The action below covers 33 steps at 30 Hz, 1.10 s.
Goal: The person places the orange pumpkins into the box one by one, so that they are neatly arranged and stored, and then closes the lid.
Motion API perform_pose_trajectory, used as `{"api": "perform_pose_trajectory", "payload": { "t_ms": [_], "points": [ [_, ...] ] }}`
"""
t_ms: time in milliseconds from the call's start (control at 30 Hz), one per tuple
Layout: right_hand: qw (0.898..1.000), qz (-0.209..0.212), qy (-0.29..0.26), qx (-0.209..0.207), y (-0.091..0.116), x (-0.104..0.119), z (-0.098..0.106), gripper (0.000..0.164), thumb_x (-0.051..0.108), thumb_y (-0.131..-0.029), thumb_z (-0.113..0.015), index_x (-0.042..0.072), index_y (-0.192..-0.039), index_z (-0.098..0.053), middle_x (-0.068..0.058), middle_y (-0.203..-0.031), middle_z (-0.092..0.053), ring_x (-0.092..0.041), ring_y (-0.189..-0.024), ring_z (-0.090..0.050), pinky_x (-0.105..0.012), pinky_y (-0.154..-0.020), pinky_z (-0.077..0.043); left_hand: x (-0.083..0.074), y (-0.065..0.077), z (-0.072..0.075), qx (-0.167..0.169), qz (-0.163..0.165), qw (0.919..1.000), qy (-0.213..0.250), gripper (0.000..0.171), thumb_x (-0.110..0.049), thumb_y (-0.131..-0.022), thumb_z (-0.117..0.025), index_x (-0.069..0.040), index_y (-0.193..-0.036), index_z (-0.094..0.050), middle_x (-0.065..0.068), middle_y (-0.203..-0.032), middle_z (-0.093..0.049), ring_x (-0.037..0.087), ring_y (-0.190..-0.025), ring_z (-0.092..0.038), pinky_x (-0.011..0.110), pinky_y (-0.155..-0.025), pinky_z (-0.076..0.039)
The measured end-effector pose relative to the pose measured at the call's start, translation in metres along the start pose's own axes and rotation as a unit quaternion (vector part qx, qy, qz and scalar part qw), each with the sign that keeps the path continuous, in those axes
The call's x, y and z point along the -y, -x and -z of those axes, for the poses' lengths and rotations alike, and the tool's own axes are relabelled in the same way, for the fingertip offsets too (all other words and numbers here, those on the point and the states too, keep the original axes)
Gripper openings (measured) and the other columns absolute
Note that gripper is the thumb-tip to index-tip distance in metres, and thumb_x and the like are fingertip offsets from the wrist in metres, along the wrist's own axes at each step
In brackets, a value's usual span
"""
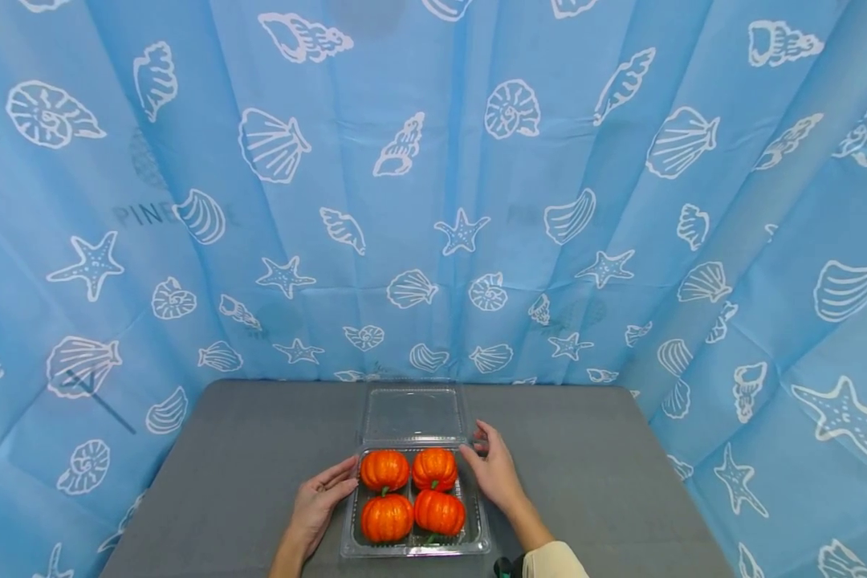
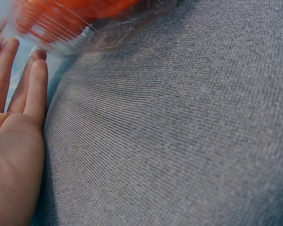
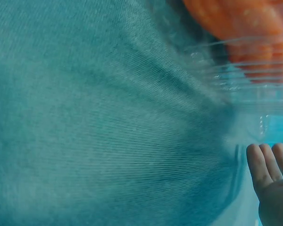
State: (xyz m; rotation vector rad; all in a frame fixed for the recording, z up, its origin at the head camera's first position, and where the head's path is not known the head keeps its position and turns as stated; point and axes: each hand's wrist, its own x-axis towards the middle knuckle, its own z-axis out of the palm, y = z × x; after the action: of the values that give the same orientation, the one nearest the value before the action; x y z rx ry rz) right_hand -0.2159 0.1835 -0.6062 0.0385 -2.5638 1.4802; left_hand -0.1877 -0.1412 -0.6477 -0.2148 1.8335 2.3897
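Note:
A clear plastic clamshell box (image 1: pixel 415 551) sits on the table with its lid (image 1: pixel 413 413) folded back. Several small orange pumpkins (image 1: pixel 386 520) lie inside, with green stems showing on some. My left hand (image 1: pixel 314 507) is at the box's left side, fingers extended to its edge; the left wrist view shows those fingers (image 2: pixel 36 89) fairly straight beside the ribbed plastic wall. At the upper right corner, near the hinge, is my right hand (image 1: pixel 497 472), thumb close to the rim. The right wrist view shows its fingers (image 3: pixel 258 165) straight and apart from the plastic wall (image 3: pixel 254 89).
The box stands on a grey cloth-covered table (image 1: pixel 585 449). A blue curtain (image 1: pixel 433 201) with white shell and starfish prints hangs behind and along both sides. A dark object (image 1: pixel 503 567) shows by the right sleeve (image 1: pixel 555 560) at the bottom.

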Motion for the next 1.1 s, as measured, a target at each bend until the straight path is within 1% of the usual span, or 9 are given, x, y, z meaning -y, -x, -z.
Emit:
{"api": "perform_pose_trajectory", "payload": {
  "t_ms": [133,200,333,433,567,667,800,933,1100],
  "points": [
    [1.0,-0.015,-0.007,0.013,-0.0002,-0.0058,-0.0007,0.056,0.019,-0.096,-0.07,-0.005,-0.143,-0.05,-0.024,-0.125,-0.067,-0.035,-0.107,-0.07,-0.043,-0.092,-0.059,-0.0013,0.0,-0.0009,0.0,0.002,1.0,0.001,0.055,0.0,-0.086,-0.076,0.009,-0.138,-0.059,0.011,-0.134,-0.069,0.0,-0.112,-0.068,0.017,-0.093,-0.056],
    [0.999,-0.022,-0.008,0.025,-0.0009,-0.0072,-0.0011,0.057,0.022,-0.097,-0.069,-0.005,-0.143,-0.05,-0.023,-0.126,-0.068,-0.035,-0.108,-0.069,-0.042,-0.093,-0.059,-0.0021,-0.0007,-0.0011,-0.001,0.005,1.0,0.002,0.055,-0.001,-0.086,-0.076,0.008,-0.138,-0.059,0.013,-0.135,-0.068,0.0,-0.112,-0.069,0.018,-0.093,-0.056],
    [0.996,-0.041,-0.044,0.059,-0.0039,-0.0067,-0.001,0.059,0.021,-0.1,-0.065,-0.009,-0.147,-0.045,-0.026,-0.13,-0.066,-0.036,-0.111,-0.068,-0.04,-0.092,-0.059,-0.0033,-0.0023,-0.0013,0.001,0.002,1.0,-0.001,0.056,-0.002,-0.086,-0.077,0.007,-0.138,-0.059,0.017,-0.139,-0.065,0.0,-0.112,-0.069,0.017,-0.093,-0.056],
    [0.991,-0.062,-0.086,0.08,-0.0059,-0.0051,-0.0003,0.06,0.016,-0.101,-0.063,-0.011,-0.149,-0.04,-0.031,-0.132,-0.063,-0.038,-0.113,-0.067,-0.043,-0.091,-0.06,-0.0029,-0.0027,-0.0007,0.008,-0.008,0.9999,-0.003,0.056,-0.001,-0.087,-0.075,0.01,-0.139,-0.057,0.016,-0.138,-0.065,0.0,-0.112,-0.068,0.017,-0.094,-0.055],
    [0.985,-0.08,-0.109,0.105,-0.0071,-0.0032,0.0009,0.061,0.014,-0.102,-0.062,-0.008,-0.153,-0.036,-0.031,-0.136,-0.061,-0.039,-0.117,-0.066,-0.048,-0.095,-0.059,-0.002,-0.0021,0.0015,0.013,-0.017,0.9998,-0.002,0.055,0.0,-0.088,-0.074,0.011,-0.139,-0.056,0.017,-0.138,-0.065,0.0,-0.113,-0.068,0.017,-0.095,-0.055],
    [0.983,-0.084,-0.113,0.117,-0.0075,-0.0026,0.0014,0.063,0.015,-0.102,-0.061,-0.006,-0.154,-0.034,-0.03,-0.138,-0.06,-0.039,-0.119,-0.065,-0.047,-0.095,-0.059,-0.0015,-0.0013,0.0025,0.011,-0.017,0.9998,0.0,0.055,0.0,-0.087,-0.074,0.01,-0.138,-0.057,0.02,-0.14,-0.063,0.001,-0.113,-0.069,0.017,-0.095,-0.055],
    [0.98,-0.093,-0.13,0.118,-0.0072,-0.0022,0.0015,0.063,0.014,-0.102,-0.061,-0.004,-0.155,-0.033,-0.032,-0.14,-0.058,-0.039,-0.12,-0.065,-0.047,-0.095,-0.059,0.0004,-0.0008,0.0022,0.011,-0.023,0.9997,-0.006,0.055,-0.002,-0.088,-0.075,0.01,-0.138,-0.058,0.016,-0.137,-0.066,0.0,-0.112,-0.069,0.016,-0.094,-0.055],
    [0.976,-0.11,-0.154,0.109,-0.006,-0.0001,0.0018,0.062,0.01,-0.102,-0.06,-0.002,-0.156,-0.032,-0.033,-0.142,-0.055,-0.04,-0.122,-0.064,-0.05,-0.096,-0.059,0.003,-0.0012,0.0027,0.023,-0.029,0.9992,-0.016,0.055,-0.005,-0.09,-0.074,0.011,-0.139,-0.056,0.009,-0.133,-0.07,-0.001,-0.112,-0.068,0.016,-0.093,-0.056],
    [0.975,-0.113,-0.162,0.105,-0.0065,0.0,0.0007,0.063,0.009,-0.102,-0.06,-0.001,-0.157,-0.032,-0.033,-0.144,-0.054,-0.04,-0.121,-0.064,-0.052,-0.097,-0.058,0.003,-0.0034,0.0037,0.02,-0.013,0.9995,-0.019,0.055,-0.007,-0.089,-0.076,0.008,-0.139,-0.058,0.004,-0.131,-0.071,-0.001,-0.113,-0.068,0.016,-0.094,-0.056]
  ]
}}
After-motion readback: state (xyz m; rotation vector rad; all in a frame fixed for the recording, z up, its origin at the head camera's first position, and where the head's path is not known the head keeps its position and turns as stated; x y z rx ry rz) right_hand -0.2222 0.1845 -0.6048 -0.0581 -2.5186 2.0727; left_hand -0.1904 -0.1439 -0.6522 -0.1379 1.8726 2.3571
